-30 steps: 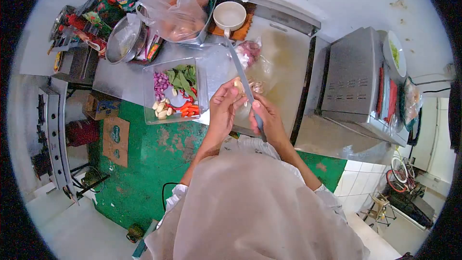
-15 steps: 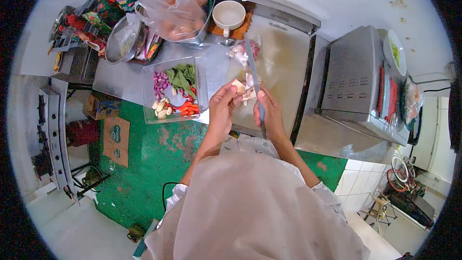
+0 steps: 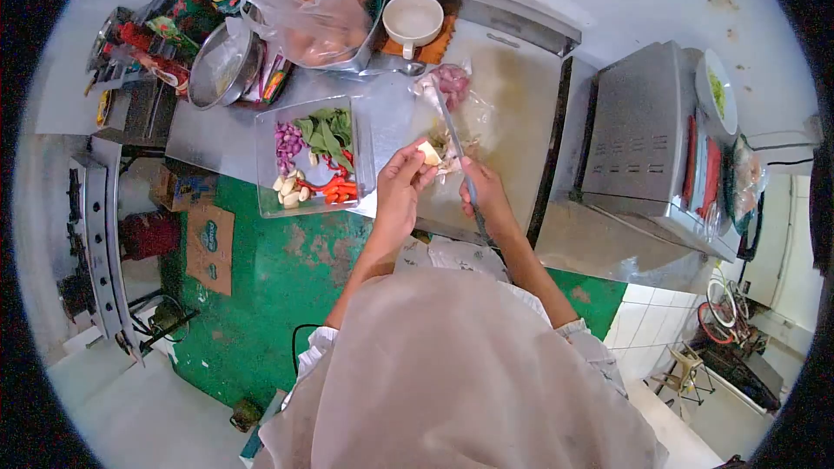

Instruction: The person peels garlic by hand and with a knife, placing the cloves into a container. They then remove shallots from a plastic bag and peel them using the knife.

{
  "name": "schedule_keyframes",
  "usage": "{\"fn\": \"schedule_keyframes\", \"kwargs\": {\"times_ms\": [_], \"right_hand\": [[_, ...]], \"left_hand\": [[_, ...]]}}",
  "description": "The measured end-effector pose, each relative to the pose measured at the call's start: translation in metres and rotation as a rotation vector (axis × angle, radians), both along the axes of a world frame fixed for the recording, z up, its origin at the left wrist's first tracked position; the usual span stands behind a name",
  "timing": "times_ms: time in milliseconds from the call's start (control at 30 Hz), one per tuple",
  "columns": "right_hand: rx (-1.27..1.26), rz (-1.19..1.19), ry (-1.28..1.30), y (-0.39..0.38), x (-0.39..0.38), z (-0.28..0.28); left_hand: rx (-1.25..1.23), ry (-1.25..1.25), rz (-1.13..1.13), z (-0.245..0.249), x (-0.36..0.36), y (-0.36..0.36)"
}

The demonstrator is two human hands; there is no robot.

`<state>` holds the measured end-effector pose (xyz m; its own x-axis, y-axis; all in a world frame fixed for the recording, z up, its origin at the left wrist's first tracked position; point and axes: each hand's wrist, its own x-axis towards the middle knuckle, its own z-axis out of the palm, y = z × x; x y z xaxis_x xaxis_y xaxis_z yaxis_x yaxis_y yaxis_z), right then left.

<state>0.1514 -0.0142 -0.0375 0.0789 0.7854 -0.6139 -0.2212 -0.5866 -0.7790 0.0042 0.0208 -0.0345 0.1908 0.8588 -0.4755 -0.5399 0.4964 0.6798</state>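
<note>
My left hand [image 3: 401,182] pinches a pale yellow chunk [image 3: 428,154], which looks like peeled ginger, between thumb and fingers. A long knife [image 3: 453,126] is gripped in my right hand [image 3: 486,195], its blade pointing away from me, just right of the chunk. Under both hands lies a pale cutting board [image 3: 512,122] with peelings [image 3: 452,161] on it. Beyond the blade tip rests a clear plastic bag of pinkish bulbs [image 3: 453,82]. Left of my left hand, a clear tray [image 3: 365,165] holds purple shallots [image 3: 289,146], garlic cloves [image 3: 289,191], red chilies [image 3: 337,189] and green leaves [image 3: 328,135].
At the back stand a white cup [image 3: 413,19], a spoon [image 3: 408,68], a plastic bag of eggs [image 3: 326,39] in a container and a metal bowl [image 3: 226,69]. Packets crowd the far left. A metal oven-like box [image 3: 634,130] stands at right, with a white bowl [image 3: 717,91] on top.
The chunk has turned in my left hand and shows a paler face. The knife has tilted slightly, its tip lower and its handle a little further right. Some white peelings have shifted.
</note>
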Motion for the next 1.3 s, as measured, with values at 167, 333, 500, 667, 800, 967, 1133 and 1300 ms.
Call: {"fn": "schedule_keyframes", "kwargs": {"times_ms": [167, 333, 500, 667, 800, 967, 1133, 1300], "right_hand": [[0.002, -0.032, -0.061, -0.003, -0.007, 0.018], [0.208, 0.004, -0.164, -0.006, -0.012, 0.02], [0.158, 0.025, -0.124, -0.007, -0.012, 0.02], [0.068, 0.055, -0.067, -0.008, -0.007, 0.024], [0.254, 0.106, -0.11, -0.014, -0.014, 0.037], [0.266, 0.143, -0.058, -0.014, -0.016, 0.038], [0.257, 0.182, -0.027, -0.011, -0.011, 0.033], [0.152, 0.052, 0.15, -0.011, -0.012, 0.034]], "left_hand": [[0.074, 0.14, -0.024, -0.005, 0.001, -0.002], [0.077, 0.192, -0.022, 0.003, 0.005, -0.003], [0.082, 0.212, -0.012, 0.001, 0.006, -0.003], [0.061, 0.184, 0.003, -0.003, 0.005, -0.003], [0.048, 0.21, 0.006, 0.002, 0.008, -0.004], [0.089, 0.218, 0.012, 0.012, 0.009, -0.005], [0.112, 0.229, -0.022, 0.011, 0.005, -0.005], [0.107, 0.172, -0.015, 0.017, 0.004, -0.005]]}}
